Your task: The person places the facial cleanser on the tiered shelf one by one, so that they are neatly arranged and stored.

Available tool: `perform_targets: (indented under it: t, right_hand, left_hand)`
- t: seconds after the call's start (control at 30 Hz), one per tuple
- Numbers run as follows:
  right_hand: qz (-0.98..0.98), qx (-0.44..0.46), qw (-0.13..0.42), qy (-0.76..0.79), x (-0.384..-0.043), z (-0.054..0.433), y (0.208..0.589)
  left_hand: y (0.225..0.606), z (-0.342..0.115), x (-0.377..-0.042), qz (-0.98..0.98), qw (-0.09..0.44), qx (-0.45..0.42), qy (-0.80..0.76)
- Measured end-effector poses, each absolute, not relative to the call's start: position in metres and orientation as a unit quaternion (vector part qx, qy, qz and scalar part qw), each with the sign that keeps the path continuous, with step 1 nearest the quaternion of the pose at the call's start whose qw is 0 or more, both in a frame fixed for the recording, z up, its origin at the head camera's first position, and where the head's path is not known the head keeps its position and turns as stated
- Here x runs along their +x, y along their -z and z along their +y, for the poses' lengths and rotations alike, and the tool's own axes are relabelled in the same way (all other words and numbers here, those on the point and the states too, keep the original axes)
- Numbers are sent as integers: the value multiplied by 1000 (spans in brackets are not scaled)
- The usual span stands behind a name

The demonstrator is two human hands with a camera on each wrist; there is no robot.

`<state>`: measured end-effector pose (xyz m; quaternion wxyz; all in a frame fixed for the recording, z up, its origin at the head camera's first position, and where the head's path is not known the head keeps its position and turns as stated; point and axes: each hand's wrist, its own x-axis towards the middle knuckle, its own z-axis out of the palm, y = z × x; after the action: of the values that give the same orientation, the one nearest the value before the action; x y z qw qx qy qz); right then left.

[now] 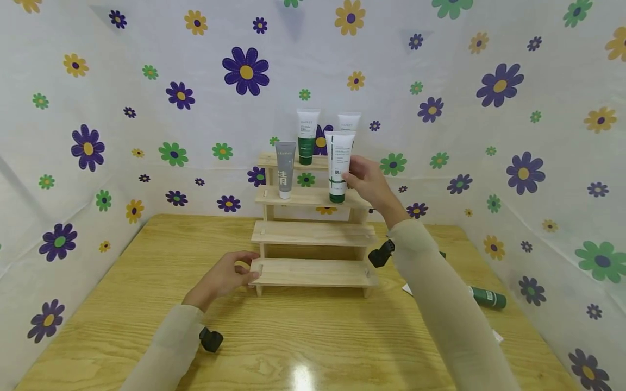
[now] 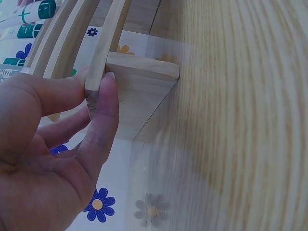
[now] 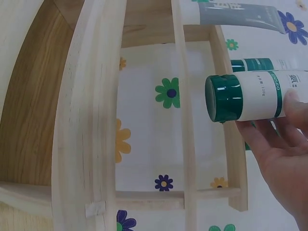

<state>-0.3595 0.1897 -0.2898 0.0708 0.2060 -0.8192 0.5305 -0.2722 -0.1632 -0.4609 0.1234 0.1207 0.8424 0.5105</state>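
Broad tabletop [image 1: 274, 342] around stepped rack [image 1: 313, 233]; hands [image 1: 225, 277] [image 1: 367, 179] pinching lowest shelf [image 1: 315, 271] at left edge and white tube [image 1: 339, 157].

Rack [image 1: 313, 233] stands on tabletop [image 1: 161, 260], backdrop [image 1: 205, 119] behind. Top tier [image 1: 320, 162]: rear-left tube [image 1: 307, 130], rear-right tube [image 1: 349, 120] to its right, base hidden. Next tier [image 1: 310, 196] down: front-left tube [image 1: 286, 168] on left; held tube [image 1: 339, 163] at right, before rear-right tube, contact with tier unclear. Left hand [image 1: 229, 275] at bottom tier [image 1: 313, 272]'s left end; right hand [image 1: 368, 178] right of held tube. Lying tube [image 1: 489, 297] on tabletop, right of rack, partly behind right sleeve [image 1: 440, 298].
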Motion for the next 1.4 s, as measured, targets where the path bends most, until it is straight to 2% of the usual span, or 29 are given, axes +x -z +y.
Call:
perform_targets:
  t: [0.67,1.03,1.4]
  right_hand:
    - [-793,167,56,-583,-374,167,304]
    - [-794,206,38,-571,-376,171,307]
    - [-833,179,63,-519,-376,163,305]
  left_hand:
    - [456,-160,-271,844,125,117,-508]
    - [456,-161,-271,841,128,117,-512]
    - [458,-161,-271,841,127,119,-512]
